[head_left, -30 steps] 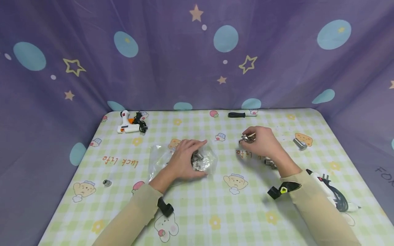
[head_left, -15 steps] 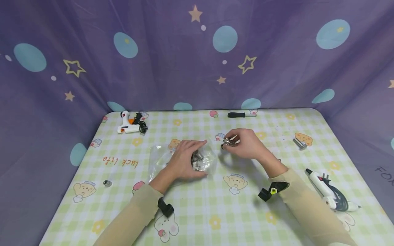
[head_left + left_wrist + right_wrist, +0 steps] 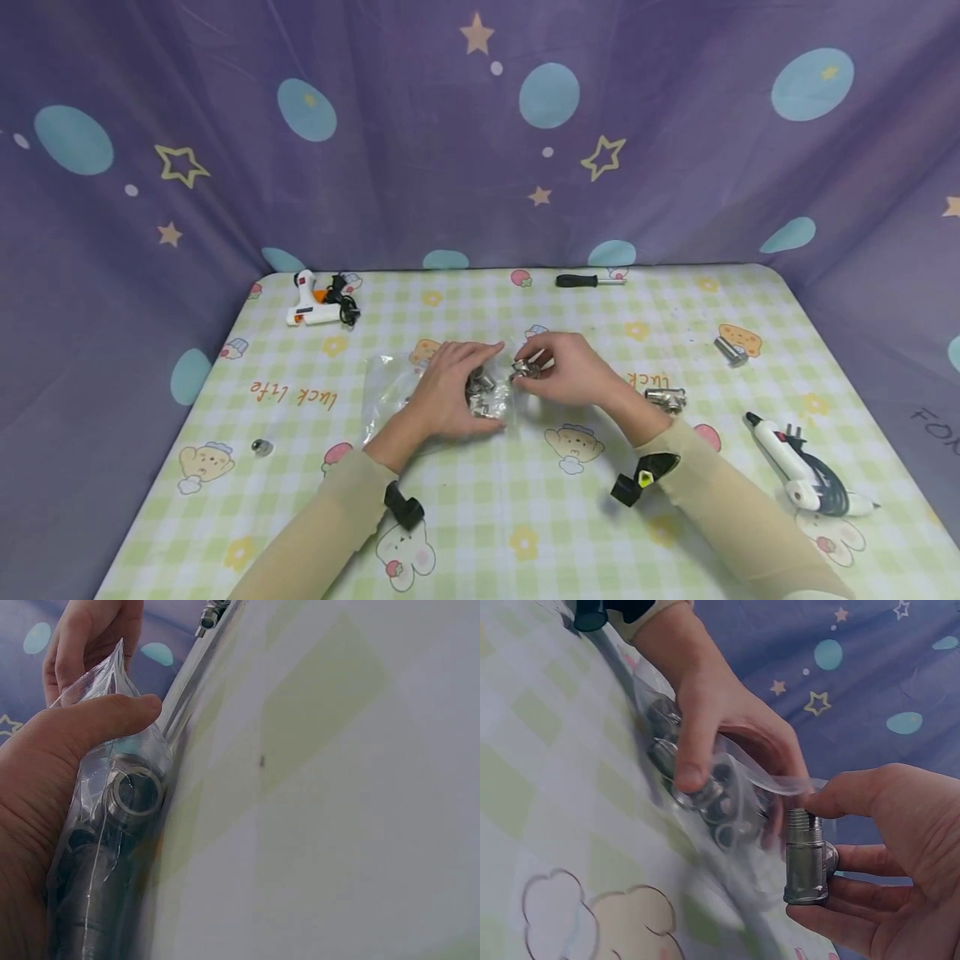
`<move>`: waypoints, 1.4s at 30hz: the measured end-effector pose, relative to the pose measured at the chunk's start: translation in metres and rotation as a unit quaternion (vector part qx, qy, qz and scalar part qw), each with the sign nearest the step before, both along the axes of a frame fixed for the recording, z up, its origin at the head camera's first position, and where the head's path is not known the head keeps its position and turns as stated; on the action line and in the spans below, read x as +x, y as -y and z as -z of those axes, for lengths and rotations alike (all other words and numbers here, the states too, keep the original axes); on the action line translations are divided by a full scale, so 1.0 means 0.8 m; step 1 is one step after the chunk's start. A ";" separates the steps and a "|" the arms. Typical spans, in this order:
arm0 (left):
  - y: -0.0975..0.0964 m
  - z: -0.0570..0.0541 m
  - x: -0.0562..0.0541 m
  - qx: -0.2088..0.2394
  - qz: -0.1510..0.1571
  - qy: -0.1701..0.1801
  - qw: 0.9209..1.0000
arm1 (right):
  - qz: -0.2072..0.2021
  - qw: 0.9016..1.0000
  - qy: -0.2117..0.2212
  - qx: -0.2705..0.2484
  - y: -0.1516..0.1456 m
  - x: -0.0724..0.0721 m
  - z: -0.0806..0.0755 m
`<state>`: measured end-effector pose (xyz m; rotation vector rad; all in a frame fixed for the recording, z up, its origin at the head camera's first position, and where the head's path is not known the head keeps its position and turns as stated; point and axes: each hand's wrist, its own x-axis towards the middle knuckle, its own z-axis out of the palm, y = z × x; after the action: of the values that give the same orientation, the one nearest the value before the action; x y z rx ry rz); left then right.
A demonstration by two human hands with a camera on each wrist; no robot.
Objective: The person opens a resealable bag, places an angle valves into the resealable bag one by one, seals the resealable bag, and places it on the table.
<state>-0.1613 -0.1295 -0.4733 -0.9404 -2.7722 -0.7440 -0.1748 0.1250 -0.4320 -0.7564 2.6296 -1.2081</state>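
My left hand (image 3: 448,392) grips a clear plastic bag (image 3: 384,385) of metal pipe fittings, thumb on one side and fingers on the other. Through the film, the left wrist view shows a round fitting opening (image 3: 135,791) below the thumb. Close to the bag's right end, my right hand (image 3: 570,368) pinches a silvery pipe tee (image 3: 806,862) between thumb and fingers. The tee has a threaded end pointing up in the right wrist view and a side outlet facing the fingers. Part of the bag is hidden under my left hand.
Another metal tee (image 3: 666,399) and a metal cylinder (image 3: 731,351) lie to the right, a small fitting (image 3: 261,447) at left. A white glue gun (image 3: 311,312) and a black-handled screwdriver (image 3: 577,281) lie at the back. A white corded tool (image 3: 795,471) lies at right.
My right hand has moved left with the pipe tee, from the right of the table to the bag's end, uncovering the other tee. My left hand stays on the bag.
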 end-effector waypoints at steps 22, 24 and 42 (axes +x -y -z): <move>-0.001 0.001 0.001 -0.002 -0.004 0.007 1.000 | -0.062 0.998 -0.011 -0.025 0.022 0.009 0.025; -0.001 0.001 0.001 -0.002 -0.004 0.007 1.000 | -0.049 0.998 -0.016 -0.021 0.020 0.009 0.025; -0.001 0.001 0.001 -0.017 -0.006 0.019 1.000 | 0.069 0.994 -0.056 0.057 -0.081 -0.001 -0.003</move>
<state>-0.1609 -0.1286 -0.4743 -0.9245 -2.8285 -0.7235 -0.1752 0.1900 -0.4294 -0.6501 2.8559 -1.0634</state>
